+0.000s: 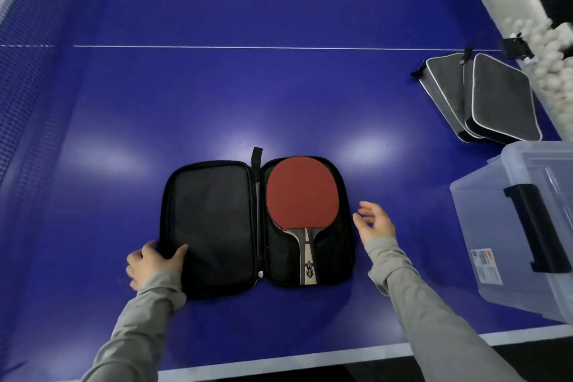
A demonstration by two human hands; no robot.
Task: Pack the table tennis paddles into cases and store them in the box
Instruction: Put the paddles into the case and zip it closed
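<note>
Lying opened flat on the blue desk, a black zip case is seen just below the middle of the view, its two halves spread side by side like a book. A red-faced paddle is laid in the half at 3 o'clock, blade toward 12 o'clock and handle toward 6 o'clock. The half at 9 o'clock holds nothing, and its near outer corner is gripped by the left hand, the thumb laid on the black lining and the fingers curled under the edge. The right hand is held just beside the case's edge at 3 o'clock, apart from it, with the fingers relaxed and spread and nothing held. Grey sleeves are worn on both arms. Toward 2 o'clock, well apart from the open case, two closed grey cases with pale piping are leaned one against the other near the desk's side. A clear plastic box with a black latch is set at 3 o'clock, at the desk's edge, just below those cases; its contents cannot be told. White balls are heaped in a trough beyond the desk at 2 o'clock, and a net is stretched along the side at 9 o'clock.
</note>
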